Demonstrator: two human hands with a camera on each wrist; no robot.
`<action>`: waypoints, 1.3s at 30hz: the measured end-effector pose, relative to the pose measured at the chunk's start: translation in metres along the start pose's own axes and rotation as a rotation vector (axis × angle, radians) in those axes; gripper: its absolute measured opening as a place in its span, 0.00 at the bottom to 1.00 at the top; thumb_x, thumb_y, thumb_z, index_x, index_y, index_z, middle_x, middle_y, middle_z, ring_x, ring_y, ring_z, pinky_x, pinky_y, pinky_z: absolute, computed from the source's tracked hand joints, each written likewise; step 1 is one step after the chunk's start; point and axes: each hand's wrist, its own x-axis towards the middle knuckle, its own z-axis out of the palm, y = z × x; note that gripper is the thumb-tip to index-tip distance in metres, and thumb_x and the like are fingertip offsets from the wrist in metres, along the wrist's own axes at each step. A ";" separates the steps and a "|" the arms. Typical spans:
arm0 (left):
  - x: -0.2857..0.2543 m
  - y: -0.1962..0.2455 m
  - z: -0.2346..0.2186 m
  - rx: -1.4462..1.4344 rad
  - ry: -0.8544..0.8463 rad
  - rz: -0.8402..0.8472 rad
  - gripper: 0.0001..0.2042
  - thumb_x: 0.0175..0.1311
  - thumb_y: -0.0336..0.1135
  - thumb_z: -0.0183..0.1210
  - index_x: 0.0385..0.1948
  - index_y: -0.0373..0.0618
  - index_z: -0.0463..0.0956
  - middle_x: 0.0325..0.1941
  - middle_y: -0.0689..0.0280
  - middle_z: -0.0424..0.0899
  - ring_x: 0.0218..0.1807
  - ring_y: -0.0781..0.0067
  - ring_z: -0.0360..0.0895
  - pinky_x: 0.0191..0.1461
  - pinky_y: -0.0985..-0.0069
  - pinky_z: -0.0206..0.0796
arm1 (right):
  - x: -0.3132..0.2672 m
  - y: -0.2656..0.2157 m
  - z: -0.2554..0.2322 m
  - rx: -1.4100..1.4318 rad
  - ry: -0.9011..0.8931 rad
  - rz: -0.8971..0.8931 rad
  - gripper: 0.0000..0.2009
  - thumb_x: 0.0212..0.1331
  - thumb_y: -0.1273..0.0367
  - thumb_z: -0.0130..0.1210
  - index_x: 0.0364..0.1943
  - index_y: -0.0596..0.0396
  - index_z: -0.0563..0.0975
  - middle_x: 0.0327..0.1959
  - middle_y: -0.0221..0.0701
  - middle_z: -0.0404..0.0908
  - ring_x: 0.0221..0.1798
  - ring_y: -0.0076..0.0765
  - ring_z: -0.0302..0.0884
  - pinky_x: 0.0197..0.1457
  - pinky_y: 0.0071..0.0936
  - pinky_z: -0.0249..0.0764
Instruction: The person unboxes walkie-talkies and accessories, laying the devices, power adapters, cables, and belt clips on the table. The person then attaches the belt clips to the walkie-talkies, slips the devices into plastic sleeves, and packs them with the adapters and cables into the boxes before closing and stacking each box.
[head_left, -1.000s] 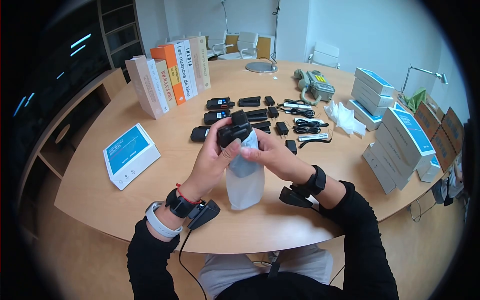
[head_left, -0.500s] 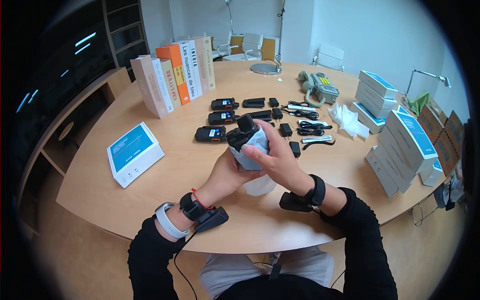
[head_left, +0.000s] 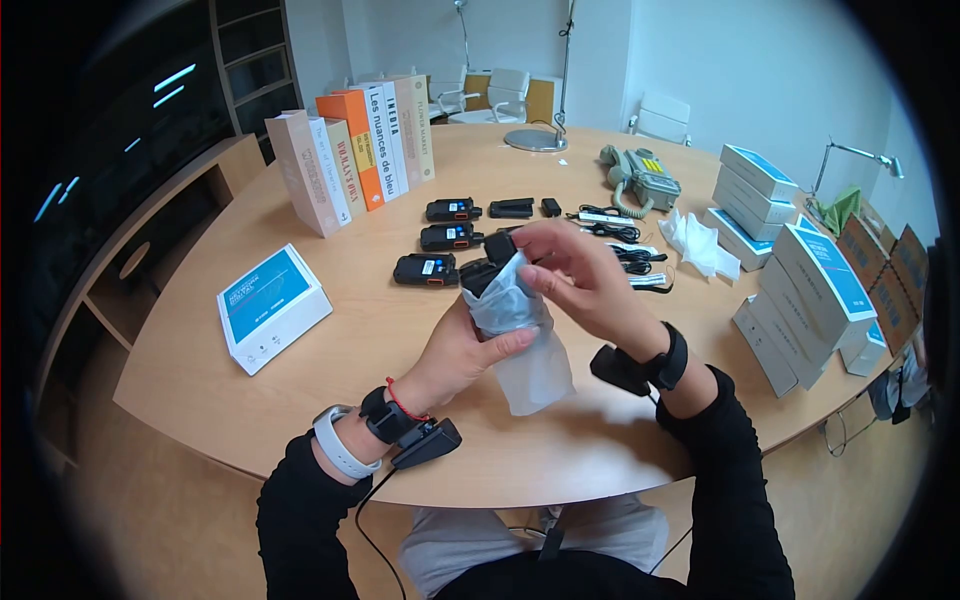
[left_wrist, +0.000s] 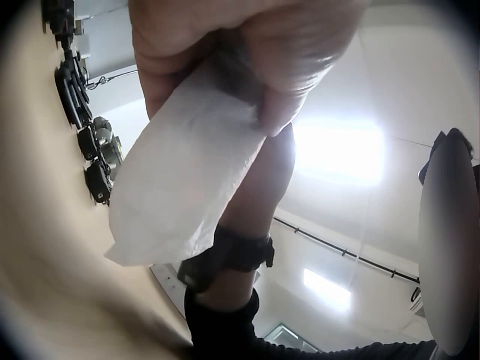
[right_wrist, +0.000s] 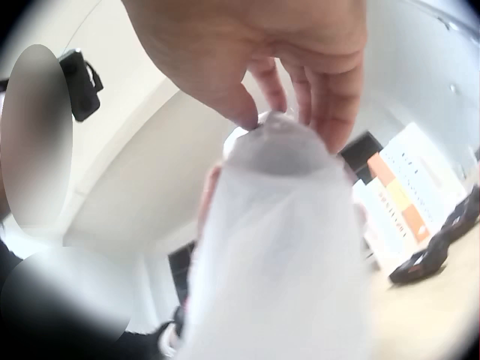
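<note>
Pouch and black device between two hands

Translucent, whitish and creased, the pouch (head_left: 535,365) hangs tilted above the bench (head_left: 250,430), near the middle of its near edge, with the black device (head_left: 478,275) showing at its mouth. The left hand (head_left: 460,350) has its fingers wrapped round the pouch; the right hand (head_left: 585,290) pinches its rim. The film looks soft and slippery, the device stiff and fairly light; best gripped round its body, not by the loose tail.
</note>
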 end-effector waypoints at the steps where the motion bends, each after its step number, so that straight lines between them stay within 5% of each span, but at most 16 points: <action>1: 0.000 0.000 0.000 -0.001 -0.002 0.000 0.29 0.56 0.37 0.64 0.57 0.44 0.59 0.53 0.65 0.73 0.56 0.71 0.70 0.60 0.71 0.62 | 0.002 -0.002 -0.005 -0.001 0.001 0.001 0.14 0.55 0.73 0.57 0.46 0.55 0.73 0.41 0.33 0.74 0.42 0.29 0.75 0.42 0.23 0.75; 4: 0.000 -0.001 0.002 -0.006 -0.023 -0.043 0.29 0.55 0.38 0.64 0.57 0.42 0.60 0.51 0.65 0.73 0.55 0.71 0.70 0.60 0.71 0.62 | 0.004 -0.011 -0.018 -0.189 -0.168 -0.150 0.11 0.51 0.74 0.60 0.38 0.53 0.73 0.43 0.29 0.69 0.44 0.26 0.69 0.40 0.22 0.72; 7: -0.001 -0.001 0.003 -0.012 -0.054 -0.077 0.31 0.53 0.39 0.66 0.57 0.42 0.60 0.52 0.64 0.73 0.55 0.72 0.70 0.60 0.72 0.62 | 0.004 -0.012 -0.024 -0.097 -0.257 0.017 0.09 0.51 0.74 0.60 0.35 0.54 0.72 0.42 0.28 0.69 0.44 0.26 0.68 0.41 0.22 0.70; 12: 0.001 -0.005 0.000 0.027 -0.101 -0.113 0.35 0.50 0.38 0.69 0.58 0.42 0.58 0.53 0.65 0.72 0.56 0.71 0.69 0.61 0.71 0.61 | 0.002 0.000 -0.019 0.011 -0.217 0.010 0.08 0.52 0.74 0.60 0.32 0.55 0.71 0.40 0.29 0.70 0.42 0.27 0.70 0.39 0.22 0.71; 18: -0.003 0.001 0.003 -0.040 -0.071 -0.154 0.37 0.50 0.38 0.69 0.60 0.42 0.56 0.52 0.66 0.72 0.55 0.73 0.69 0.61 0.73 0.59 | -0.002 -0.003 -0.005 0.023 0.021 0.064 0.06 0.55 0.76 0.56 0.31 0.58 0.70 0.33 0.33 0.73 0.35 0.30 0.74 0.38 0.25 0.73; 21: -0.003 -0.001 0.005 -0.069 -0.064 -0.150 0.35 0.53 0.39 0.67 0.60 0.42 0.56 0.52 0.67 0.72 0.55 0.75 0.69 0.61 0.73 0.59 | -0.006 -0.009 0.005 -0.084 0.144 -0.051 0.05 0.56 0.78 0.54 0.31 0.60 0.69 0.31 0.32 0.72 0.33 0.29 0.73 0.37 0.23 0.72; 23: -0.004 -0.001 0.007 -0.086 -0.074 -0.148 0.33 0.54 0.40 0.66 0.59 0.42 0.57 0.51 0.67 0.72 0.54 0.75 0.69 0.60 0.73 0.60 | -0.009 -0.013 0.011 0.041 0.192 -0.030 0.05 0.58 0.80 0.51 0.32 0.59 0.66 0.34 0.30 0.69 0.37 0.21 0.65 0.41 0.17 0.67; 28: -0.009 -0.004 0.003 -0.263 -0.099 -0.144 0.27 0.59 0.41 0.61 0.57 0.41 0.61 0.50 0.67 0.73 0.53 0.76 0.69 0.59 0.73 0.61 | -0.012 -0.032 0.016 0.162 0.150 -0.135 0.06 0.57 0.83 0.49 0.32 0.59 0.66 0.35 0.32 0.69 0.39 0.25 0.67 0.45 0.21 0.66; 31: -0.015 -0.006 -0.003 -0.220 -0.278 -0.166 0.23 0.61 0.41 0.59 0.55 0.41 0.64 0.49 0.66 0.73 0.52 0.76 0.69 0.57 0.74 0.62 | -0.019 -0.034 0.027 0.009 0.048 -0.244 0.07 0.53 0.83 0.52 0.31 0.59 0.68 0.31 0.34 0.71 0.37 0.32 0.71 0.42 0.24 0.68; 35: -0.014 0.004 0.013 0.070 -0.061 -0.143 0.14 0.66 0.39 0.52 0.47 0.40 0.68 0.42 0.64 0.77 0.44 0.75 0.75 0.47 0.76 0.69 | -0.016 -0.038 0.024 -0.063 0.044 -0.228 0.06 0.52 0.79 0.56 0.31 0.59 0.70 0.31 0.34 0.72 0.35 0.34 0.73 0.40 0.25 0.70; 39: -0.009 0.017 0.004 -0.056 0.158 0.104 0.15 0.71 0.45 0.41 0.36 0.42 0.68 0.28 0.60 0.80 0.32 0.71 0.78 0.37 0.76 0.72 | -0.004 -0.014 0.008 0.179 0.149 0.154 0.08 0.61 0.70 0.53 0.37 0.59 0.69 0.34 0.27 0.72 0.37 0.20 0.73 0.42 0.22 0.73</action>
